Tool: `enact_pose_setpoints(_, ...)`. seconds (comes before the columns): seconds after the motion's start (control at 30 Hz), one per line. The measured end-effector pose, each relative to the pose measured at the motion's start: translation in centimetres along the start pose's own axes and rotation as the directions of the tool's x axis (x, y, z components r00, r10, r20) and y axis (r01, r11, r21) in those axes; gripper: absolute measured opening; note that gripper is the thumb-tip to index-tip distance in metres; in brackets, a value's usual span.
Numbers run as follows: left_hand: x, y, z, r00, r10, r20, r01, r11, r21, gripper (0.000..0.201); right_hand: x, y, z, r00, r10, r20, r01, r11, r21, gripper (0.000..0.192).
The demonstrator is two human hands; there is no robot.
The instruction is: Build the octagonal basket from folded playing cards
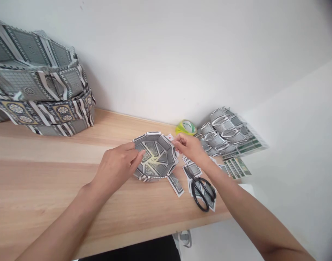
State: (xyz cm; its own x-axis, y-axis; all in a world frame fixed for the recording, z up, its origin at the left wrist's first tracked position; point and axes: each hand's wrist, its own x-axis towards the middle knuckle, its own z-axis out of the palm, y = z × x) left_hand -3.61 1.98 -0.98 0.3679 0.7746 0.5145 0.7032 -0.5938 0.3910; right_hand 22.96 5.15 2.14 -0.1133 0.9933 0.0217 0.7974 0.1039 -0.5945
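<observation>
A round bowl [154,146] woven from folded grey patterned playing cards sits on the wooden table. My left hand [115,163] grips its left rim, thumb inside and the other fingers curled outside. At the right rim, my right hand [191,146] is closed in a pinch on the bowl's edge. Just behind that edge a card with red marks [169,137] shows in part. A loose card strip [176,185] sticks out from the bowl's lower right. Black-handled scissors [200,192] lie on several loose cards [209,201] below my right forearm.
Stacked baskets [46,87] of the same woven cards stand at the left by the wall. A yellow-green tape roll [186,127] and a bundle of folded cards [225,127] sit at the back right. Card sheets [236,168] lie nearby. The table's front edge [144,233] is close.
</observation>
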Motion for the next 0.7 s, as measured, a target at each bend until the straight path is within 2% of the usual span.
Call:
enact_pose_setpoints(0.2, 0.1, 0.1, -0.1, 1.0, -0.016, 0.014, 0.016, 1.0, 0.005, 0.046, 0.3, 0.7, 0.8, 0.999, 0.007, -0.032, -0.006, 1.0, 0.03, 0.021)
enact_pose_setpoints(0.37, 0.1, 0.1, -0.1, 1.0, -0.009, 0.002, 0.009, 1.0, 0.008, 0.048, -0.4, 0.2, 0.5, 0.999, 0.017, -0.032, -0.016, 1.0, 0.011, 0.025)
enact_pose_setpoints(0.6, 0.0, 0.0, 0.0, 1.0, -0.023, 0.02, 0.023, 1.0, 0.005, 0.047, -3.6, -0.8, -0.8, 0.994, 0.032, -0.101, -0.032, 0.999, 0.007, 0.024)
enact_pose_setpoints(0.7, -0.1, 0.0, 0.1, 1.0, -0.021, 0.018, 0.021, 1.0, -0.018, 0.047, -5.3, -1.0, -0.6, 0.992, 0.088, -0.087, -0.085, 0.996, 0.037, 0.02)
